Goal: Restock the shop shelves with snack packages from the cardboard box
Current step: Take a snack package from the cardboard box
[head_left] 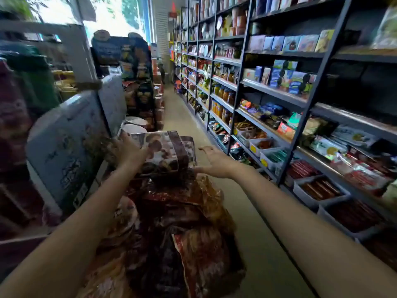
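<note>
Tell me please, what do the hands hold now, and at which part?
The left hand grips the top snack pack at its left edge. The right hand is open beside the pack's right side, fingers spread, holding nothing.

Daylight pours, blown out, from the window (120, 11) at the top left while the aisle floor (247, 222) stays dim and greenish, and motion blur smears the whole wide-angle frame, worst at the left edge, with the shelves (279, 97) bowed by lens distortion.
</note>
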The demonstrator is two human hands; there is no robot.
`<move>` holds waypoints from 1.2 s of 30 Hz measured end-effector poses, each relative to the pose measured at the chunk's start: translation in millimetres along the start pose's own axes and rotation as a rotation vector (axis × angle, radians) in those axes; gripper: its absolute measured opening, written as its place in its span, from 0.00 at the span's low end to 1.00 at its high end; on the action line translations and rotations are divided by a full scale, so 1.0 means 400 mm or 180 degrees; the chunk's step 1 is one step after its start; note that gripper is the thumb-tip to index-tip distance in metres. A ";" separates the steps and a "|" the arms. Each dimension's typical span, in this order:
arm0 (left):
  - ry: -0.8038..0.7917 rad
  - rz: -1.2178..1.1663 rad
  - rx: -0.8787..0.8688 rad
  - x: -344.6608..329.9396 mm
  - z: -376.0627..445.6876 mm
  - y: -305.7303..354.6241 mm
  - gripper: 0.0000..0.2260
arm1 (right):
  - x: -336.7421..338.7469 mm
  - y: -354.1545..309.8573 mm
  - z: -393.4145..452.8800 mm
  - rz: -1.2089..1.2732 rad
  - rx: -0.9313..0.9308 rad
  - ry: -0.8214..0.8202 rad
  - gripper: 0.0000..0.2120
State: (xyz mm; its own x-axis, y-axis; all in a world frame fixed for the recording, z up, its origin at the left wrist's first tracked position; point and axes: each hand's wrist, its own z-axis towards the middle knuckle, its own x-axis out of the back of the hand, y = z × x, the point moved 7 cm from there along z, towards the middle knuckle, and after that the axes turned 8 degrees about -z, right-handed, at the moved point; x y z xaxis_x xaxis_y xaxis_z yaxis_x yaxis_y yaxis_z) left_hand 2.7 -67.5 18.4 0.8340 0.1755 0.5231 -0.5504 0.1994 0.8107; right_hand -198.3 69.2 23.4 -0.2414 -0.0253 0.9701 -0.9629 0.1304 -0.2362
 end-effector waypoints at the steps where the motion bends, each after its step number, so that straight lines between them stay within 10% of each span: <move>1: 0.0062 -0.0140 0.0236 0.001 -0.002 -0.017 0.31 | 0.009 0.000 0.036 0.0102 0.0022 0.0020 0.36; 13: 0.0893 -0.0311 0.0768 0.016 0.034 -0.092 0.18 | -0.135 0.031 0.349 0.2727 -0.0500 0.0229 0.25; 21: 0.1297 -0.0705 -0.0562 0.059 0.067 0.099 0.06 | -0.100 0.106 0.335 0.2896 -0.0748 0.0027 0.08; 27: -0.0562 -0.0956 -0.2164 0.009 0.055 0.476 0.13 | 0.223 0.067 0.301 0.2214 0.0428 0.0700 0.27; 30: -0.1572 -0.1235 -0.2321 -0.038 0.006 0.566 0.14 | 0.333 0.012 0.262 0.2327 0.1136 0.0220 0.34; 33: -0.2164 -0.1750 -0.2298 -0.061 -0.014 0.631 0.16 | 0.363 0.054 0.210 0.2306 0.1084 -0.0058 0.23; 36: -0.2410 -0.2003 -0.2354 -0.096 -0.030 0.699 0.18 | 0.437 0.140 0.133 0.2297 0.0914 0.0787 0.04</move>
State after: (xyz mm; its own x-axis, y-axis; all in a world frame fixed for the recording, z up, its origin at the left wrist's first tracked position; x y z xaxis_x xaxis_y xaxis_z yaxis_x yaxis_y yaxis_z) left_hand -183.7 -7.0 222.1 0.6379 -0.7026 0.3152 0.2717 0.5884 0.7615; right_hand -301.0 19.2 176.8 -0.8130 0.1918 0.5498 -0.5818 -0.2292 -0.7804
